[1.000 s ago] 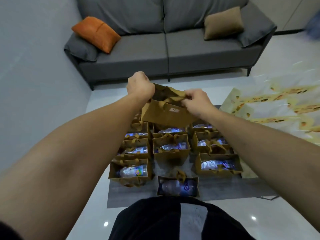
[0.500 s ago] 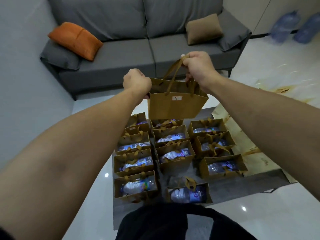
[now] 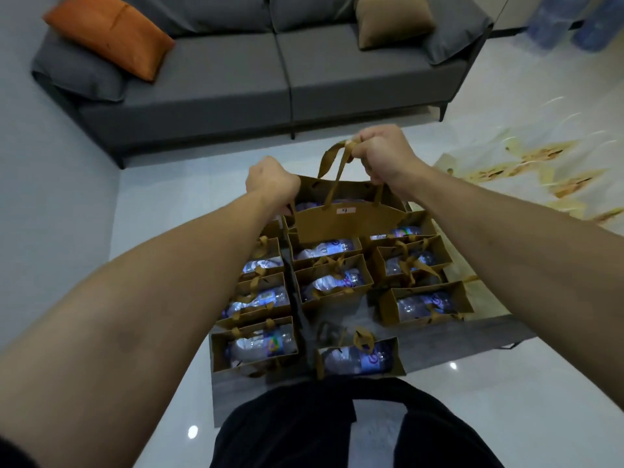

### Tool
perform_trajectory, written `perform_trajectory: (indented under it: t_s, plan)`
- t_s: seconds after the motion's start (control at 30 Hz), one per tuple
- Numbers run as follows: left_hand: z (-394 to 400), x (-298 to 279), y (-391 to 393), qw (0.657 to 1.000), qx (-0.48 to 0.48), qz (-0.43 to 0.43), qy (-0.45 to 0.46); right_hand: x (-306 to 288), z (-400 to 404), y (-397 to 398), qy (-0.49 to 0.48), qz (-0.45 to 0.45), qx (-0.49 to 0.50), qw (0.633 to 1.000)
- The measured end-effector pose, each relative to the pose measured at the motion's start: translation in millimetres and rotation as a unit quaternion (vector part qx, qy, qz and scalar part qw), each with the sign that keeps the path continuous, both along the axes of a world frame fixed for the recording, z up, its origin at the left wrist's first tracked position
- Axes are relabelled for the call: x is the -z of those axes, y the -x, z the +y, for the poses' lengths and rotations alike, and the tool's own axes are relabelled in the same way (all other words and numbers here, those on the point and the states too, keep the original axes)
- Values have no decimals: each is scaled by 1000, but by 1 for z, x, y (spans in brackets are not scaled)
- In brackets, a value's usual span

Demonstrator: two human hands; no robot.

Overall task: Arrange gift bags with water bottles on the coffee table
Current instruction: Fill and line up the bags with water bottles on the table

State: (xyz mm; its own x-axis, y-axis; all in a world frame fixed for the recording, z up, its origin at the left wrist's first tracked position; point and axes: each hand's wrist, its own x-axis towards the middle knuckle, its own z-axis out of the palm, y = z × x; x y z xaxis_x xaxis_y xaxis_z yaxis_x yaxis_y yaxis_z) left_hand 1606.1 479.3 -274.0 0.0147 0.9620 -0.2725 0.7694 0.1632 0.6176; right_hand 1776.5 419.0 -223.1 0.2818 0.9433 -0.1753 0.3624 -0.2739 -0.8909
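While the brown paper gift bag with the small white label [image 3: 344,221] hangs over the far end of the middle row, we hold it two ways: our right hand [image 3: 381,153] pinches its ribbon handles [image 3: 332,163] in a closed fist, and our left hand [image 3: 271,180] grips the bag's left upper edge. The low grey table [image 3: 466,336] already carries three rows of matching brown bags with water bottles [image 3: 332,282]. To finish well, we judge it best to lower straight down — keeping the bag's base level and its sides clear of the neighbours' handles — then let go the ribbon only once the base sits flat.
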Motion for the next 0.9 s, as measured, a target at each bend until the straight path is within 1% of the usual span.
perform_trajectory:
  t_s: [0.2,0.3,0.37,0.47,0.57,0.63,0.77,0.9]
  plan:
    - [-49,60,0,989,18,19,144,66,-31,-10,119,23,-36,992]
    - [-71,83,2,980,16,15,198,92,-47,-14,177,28,-69,981]
    - [-82,98,2,976,23,31,213,105,-58,-13,209,34,-96,973]
    - [-95,116,0,973,25,54,221,121,-73,-7,228,41,-133,964]
    - [-99,121,-9,972,60,84,210,136,-85,-5,241,66,-133,959]
    - [-98,122,-12,967,82,93,225,143,-91,-8,257,90,-140,952]
    - [-95,120,-11,956,83,93,267,147,-91,-19,309,135,-175,925]
    - [-96,117,-13,940,80,111,313,138,-82,-25,360,143,-226,894]
